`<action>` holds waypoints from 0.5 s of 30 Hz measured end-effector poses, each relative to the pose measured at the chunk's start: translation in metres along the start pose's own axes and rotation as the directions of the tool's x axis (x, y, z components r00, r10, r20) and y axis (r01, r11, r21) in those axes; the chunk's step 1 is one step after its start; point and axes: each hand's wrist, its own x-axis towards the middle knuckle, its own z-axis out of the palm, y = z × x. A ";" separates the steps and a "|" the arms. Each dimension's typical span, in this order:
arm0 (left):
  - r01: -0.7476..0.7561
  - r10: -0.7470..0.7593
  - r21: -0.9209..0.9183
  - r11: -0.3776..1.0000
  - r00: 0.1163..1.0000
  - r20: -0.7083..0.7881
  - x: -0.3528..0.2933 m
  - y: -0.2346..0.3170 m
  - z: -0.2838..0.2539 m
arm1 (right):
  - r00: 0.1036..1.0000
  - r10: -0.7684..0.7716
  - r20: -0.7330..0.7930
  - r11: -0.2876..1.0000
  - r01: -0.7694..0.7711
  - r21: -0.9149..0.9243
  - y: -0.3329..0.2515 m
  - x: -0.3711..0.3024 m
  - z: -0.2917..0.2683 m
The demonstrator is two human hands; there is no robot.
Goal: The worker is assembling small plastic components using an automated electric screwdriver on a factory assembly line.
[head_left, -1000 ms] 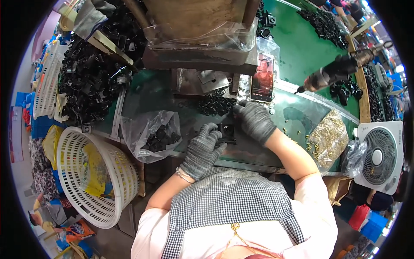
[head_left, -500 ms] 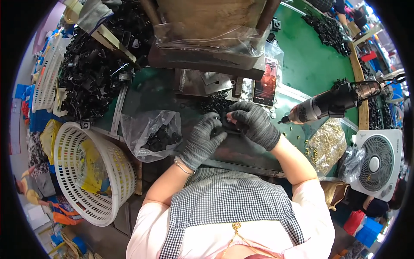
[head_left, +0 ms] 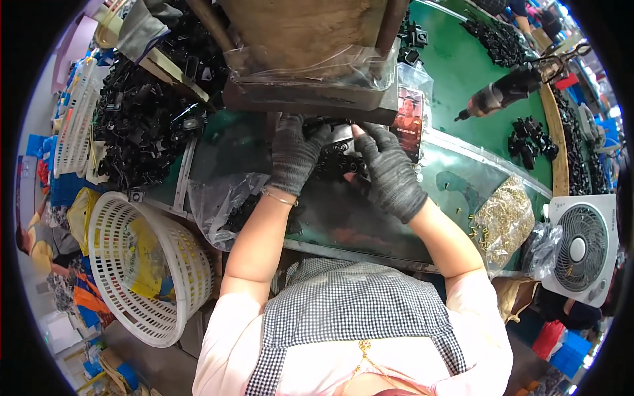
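Observation:
My left hand (head_left: 294,155), in a dark grey knit glove, reaches up to the metal fixture under the press-like block. A small black part (head_left: 335,121) lies at its thumb and fingers, which look closed on it; some fingertips are hidden. My right hand (head_left: 391,173), gloved with bare fingertips, has its index finger beside that part and its thumb lower down, apart. Between the hands sits a pile of small black rings (head_left: 335,162). Left of them, a clear plastic bag (head_left: 221,201) holds black pieces.
A large block (head_left: 310,96) overhangs the fixture. A phone (head_left: 408,122) stands beside it. An electric screwdriver (head_left: 498,92) hangs at right, above a bag of brass screws (head_left: 505,214). Black parts (head_left: 142,119) are heaped left, above a white basket (head_left: 181,290). A fan (head_left: 580,251) stands right.
Both hands have moved up from the bench edge to the fixture, the left one farther. The screwdriver has swung up and away, and a cluster of black parts now shows near the right ledge.

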 end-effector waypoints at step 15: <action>-0.064 0.104 0.231 0.971 0.981 -0.165 0.003 -0.016 0.013 | 0.856 0.512 0.067 0.833 -0.476 -0.283 0.066 -0.121 -0.058</action>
